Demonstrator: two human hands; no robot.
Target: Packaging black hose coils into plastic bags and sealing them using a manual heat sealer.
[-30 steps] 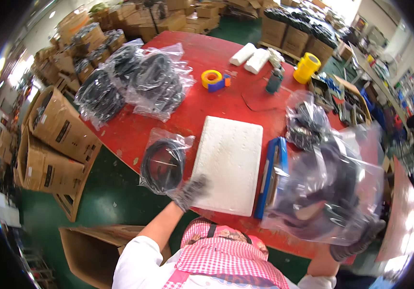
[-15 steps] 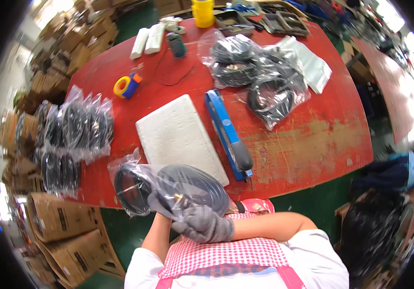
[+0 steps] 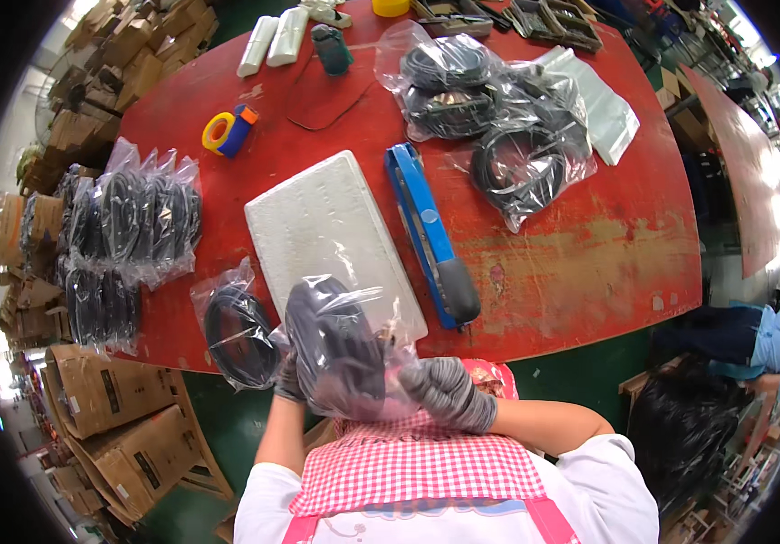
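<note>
A clear plastic bag with a coil of black cable in it [image 3: 335, 349] is held up in front of me, over the near edge of a white foam board [image 3: 335, 227]. My left hand [image 3: 291, 379], in a grey glove, grips the bag's left side, its fingers mostly hidden behind it. On the right, my gloved right hand [image 3: 451, 395] has its fingers curled on the bag's crumpled edge. A second bagged coil [image 3: 239, 334] lies just left, overhanging the table edge. Right of the board lies a long blue tool with a dark grip [image 3: 431, 238], like a long-arm stapler.
Bagged coils stand in rows [image 3: 150, 213] at the table's left; more lie in a pile [image 3: 499, 127] at the far right beside flat plastic bags [image 3: 598, 113]. A tape dispenser [image 3: 229, 132] sits far left. Cardboard boxes [image 3: 118, 399] stand left. Another person [image 3: 775, 340] bends at the right.
The held bagged coil has turned more upright and moved apart from the second bagged coil. My right hand has shifted right to the bag's edge. The view has tilted slightly.
</note>
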